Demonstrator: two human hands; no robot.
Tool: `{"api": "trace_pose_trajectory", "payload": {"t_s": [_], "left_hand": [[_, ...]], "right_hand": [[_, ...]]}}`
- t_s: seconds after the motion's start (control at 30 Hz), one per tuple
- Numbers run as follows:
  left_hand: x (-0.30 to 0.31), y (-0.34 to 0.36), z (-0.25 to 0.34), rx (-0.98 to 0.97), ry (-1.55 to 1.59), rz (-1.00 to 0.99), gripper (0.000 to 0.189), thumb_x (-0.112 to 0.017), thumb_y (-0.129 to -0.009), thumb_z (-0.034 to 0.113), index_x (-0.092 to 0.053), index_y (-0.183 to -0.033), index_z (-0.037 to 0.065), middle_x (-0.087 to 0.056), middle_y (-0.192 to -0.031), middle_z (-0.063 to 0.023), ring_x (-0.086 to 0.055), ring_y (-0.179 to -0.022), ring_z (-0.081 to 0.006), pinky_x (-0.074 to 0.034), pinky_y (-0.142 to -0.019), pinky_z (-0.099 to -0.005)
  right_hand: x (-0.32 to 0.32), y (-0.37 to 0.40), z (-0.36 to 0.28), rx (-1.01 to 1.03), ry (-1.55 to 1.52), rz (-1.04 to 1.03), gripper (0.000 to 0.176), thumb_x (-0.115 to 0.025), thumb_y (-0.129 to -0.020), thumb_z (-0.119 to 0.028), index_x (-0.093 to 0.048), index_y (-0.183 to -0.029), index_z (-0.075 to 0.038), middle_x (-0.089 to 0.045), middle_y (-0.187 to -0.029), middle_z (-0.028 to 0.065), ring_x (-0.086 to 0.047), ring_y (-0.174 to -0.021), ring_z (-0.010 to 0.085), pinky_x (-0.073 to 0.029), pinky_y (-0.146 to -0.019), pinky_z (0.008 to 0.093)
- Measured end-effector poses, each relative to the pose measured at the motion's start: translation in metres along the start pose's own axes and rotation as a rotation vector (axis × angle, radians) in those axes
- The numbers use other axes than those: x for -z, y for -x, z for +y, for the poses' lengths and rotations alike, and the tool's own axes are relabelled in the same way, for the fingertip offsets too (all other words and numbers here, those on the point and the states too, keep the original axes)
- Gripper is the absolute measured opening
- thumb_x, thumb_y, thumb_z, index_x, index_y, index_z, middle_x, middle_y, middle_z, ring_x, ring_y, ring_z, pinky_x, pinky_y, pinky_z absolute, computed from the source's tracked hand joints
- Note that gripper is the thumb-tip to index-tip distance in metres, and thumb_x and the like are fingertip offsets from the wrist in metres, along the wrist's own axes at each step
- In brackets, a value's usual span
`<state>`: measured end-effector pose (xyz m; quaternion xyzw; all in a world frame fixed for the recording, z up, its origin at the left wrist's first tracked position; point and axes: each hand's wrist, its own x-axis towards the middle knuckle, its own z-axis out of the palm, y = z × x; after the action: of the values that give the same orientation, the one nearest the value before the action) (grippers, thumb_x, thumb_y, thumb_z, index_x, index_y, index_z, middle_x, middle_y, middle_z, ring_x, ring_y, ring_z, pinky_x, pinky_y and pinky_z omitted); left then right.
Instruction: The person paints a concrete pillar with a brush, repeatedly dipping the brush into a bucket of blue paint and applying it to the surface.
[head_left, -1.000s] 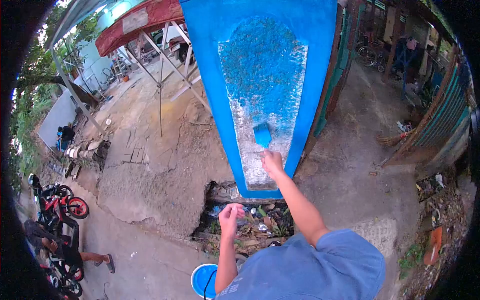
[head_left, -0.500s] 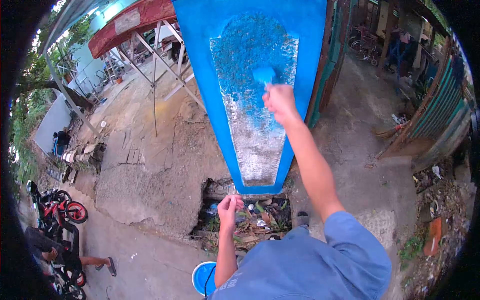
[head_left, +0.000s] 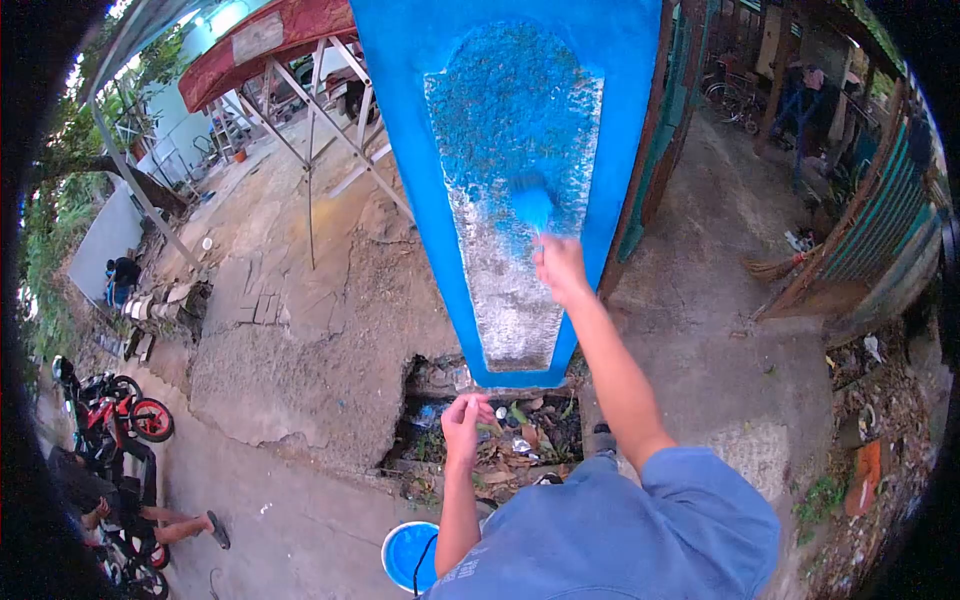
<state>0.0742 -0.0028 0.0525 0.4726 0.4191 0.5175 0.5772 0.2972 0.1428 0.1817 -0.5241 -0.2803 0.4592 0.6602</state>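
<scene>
Across the rough panel (head_left: 505,285) of the blue pillar (head_left: 622,120), the right hand (head_left: 562,270) is clamped on the handle of a brush (head_left: 533,206), bristles pointing up where blue gives way to patchy white. It's a blurred picture there, so whether the bristles actually touch, I cannot tell. And the risk is plain: coarse texture could leave pits uncoated if the bristles are pressed too lightly or are running dry; too heavy a load could drip down the pale lower part. A stroke wandering sideways might streak the smooth border, though blue on blue would hide much of it.

Down below, the left hand (head_left: 466,422) hangs loosely curled, no object visible in it; whether thumb and fingertips meet, I cannot tell. Just beside that forearm stands the bucket (head_left: 384,560) of blue paint, and a careless step or elbow could tip it. Footing matters too: the leaf-strewn hollow (head_left: 530,432) at the pillar's base could catch a shoe.
</scene>
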Motion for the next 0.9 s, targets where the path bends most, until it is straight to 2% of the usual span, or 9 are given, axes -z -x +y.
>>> {"api": "trace_pose_trajectory", "payload": {"t_s": [0.13, 0.23, 0.27, 0.3, 0.43, 0.63, 0.73, 0.83, 0.9], "left_hand": [[0.002, 0.005, 0.003, 0.024, 0.058, -0.006, 0.028, -0.049, -0.089, 0.026, -0.059, -0.087, 0.0, -0.059, -0.072, -0.0042, -0.054, -0.063, -0.0097, -0.044, -0.059, -0.0224], [0.006, 0.006, 0.002, 0.031, 0.054, -0.008, 0.028, -0.049, -0.089, 0.025, -0.06, -0.087, 0.0, -0.059, -0.071, -0.0043, -0.054, -0.062, -0.0097, -0.044, -0.059, -0.0224], [0.005, 0.003, 0.003, 0.028, 0.054, -0.014, 0.028, -0.049, -0.089, 0.025, -0.06, -0.087, 0.0, -0.059, -0.071, -0.0043, -0.054, -0.062, -0.0097, -0.044, -0.059, -0.0224], [0.004, 0.002, 0.004, 0.035, 0.058, -0.009, 0.027, -0.049, -0.09, 0.025, -0.06, -0.087, 0.0, -0.059, -0.072, -0.0042, -0.054, -0.062, -0.0097, -0.044, -0.059, -0.0224], [-0.002, -0.002, 0.003, 0.054, 0.057, -0.016, 0.026, -0.049, -0.09, 0.023, -0.06, -0.087, 0.0, -0.059, -0.072, -0.0041, -0.054, -0.062, -0.0095, -0.043, -0.059, -0.0224], [-0.015, -0.006, 0.0, 0.057, 0.058, -0.071, 0.026, -0.048, -0.09, 0.023, -0.06, -0.086, 0.0, -0.059, -0.072, -0.0039, -0.054, -0.062, -0.0092, -0.043, -0.058, -0.0218], [-0.017, -0.007, -0.006, 0.057, 0.055, -0.102, 0.026, -0.048, -0.09, 0.023, -0.06, -0.086, 0.0, -0.059, -0.071, -0.0039, -0.054, -0.062, -0.0092, -0.042, -0.057, -0.0217], [-0.017, -0.01, -0.005, 0.039, 0.044, -0.109, 0.029, -0.046, -0.091, 0.024, -0.058, -0.087, -0.001, -0.058, -0.071, -0.0045, -0.054, -0.062, -0.0102, -0.042, -0.057, -0.0226], [-0.017, -0.01, -0.004, 0.028, 0.03, -0.11, 0.031, -0.044, -0.092, 0.026, -0.057, -0.088, -0.002, -0.058, -0.07, -0.005, -0.054, -0.061, -0.0111, -0.042, -0.056, -0.0234]], "right_hand": [[0.043, -0.009, 0.1, -0.271, -0.032, 0.02, 0.015, -0.045, -0.084, -0.011, -0.05, -0.076, 0.001, -0.048, -0.059, 0.0066, -0.037, -0.037, 0.0114, -0.022, -0.029, 0.0243], [0.061, -0.009, 0.115, -0.385, -0.102, 0.042, 0.015, -0.045, -0.083, -0.01, -0.05, -0.073, 0.001, -0.048, -0.058, 0.0072, -0.036, -0.037, 0.0112, -0.02, -0.029, 0.0248], [0.066, -0.014, 0.112, -0.341, -0.066, 0.06, 0.015, -0.046, -0.082, -0.008, -0.05, -0.071, 0.0, -0.047, -0.056, 0.0068, -0.036, -0.037, 0.0113, -0.019, -0.029, 0.0244], [0.066, -0.016, 0.097, -0.339, -0.068, 0.065, 0.015, -0.046, -0.082, -0.008, -0.05, -0.071, 0.0, -0.047, -0.056, 0.0068, -0.036, -0.037, 0.0113, -0.019, -0.029, 0.0244], [0.056, -0.02, 0.003, -0.018, 0.068, 0.082, 0.015, -0.048, -0.083, -0.011, -0.053, -0.076, 0.001, -0.048, -0.055, 0.0063, -0.037, -0.037, 0.0109, -0.021, -0.03, 0.0232], [0.027, 0.018, -0.143, 0.272, -0.004, 0.009, 0.017, -0.049, -0.085, -0.013, -0.056, -0.085, 0.002, -0.049, -0.059, 0.004, -0.037, -0.04, 0.0052, -0.024, -0.032, 0.0192], [0.019, 0.021, -0.172, 0.438, -0.042, -0.003, 0.019, -0.051, -0.083, -0.015, -0.056, -0.086, 0.003, -0.049, -0.059, 0.0044, -0.041, -0.043, 0.0088, -0.029, -0.035, 0.0233], [0.019, 0.021, -0.176, 0.402, 0.018, -0.06, 0.021, -0.049, -0.084, -0.016, -0.055, -0.089, 0.004, -0.049, -0.059, 0.0043, -0.041, -0.043, 0.0082, -0.029, -0.036, 0.0225], [0.027, 0.001, -0.147, 0.336, 0.034, -0.087, 0.023, -0.05, -0.085, -0.019, -0.056, -0.089, 0.003, -0.049, -0.058, 0.0035, -0.042, -0.042, 0.0088, -0.03, -0.035, 0.0226]]}}
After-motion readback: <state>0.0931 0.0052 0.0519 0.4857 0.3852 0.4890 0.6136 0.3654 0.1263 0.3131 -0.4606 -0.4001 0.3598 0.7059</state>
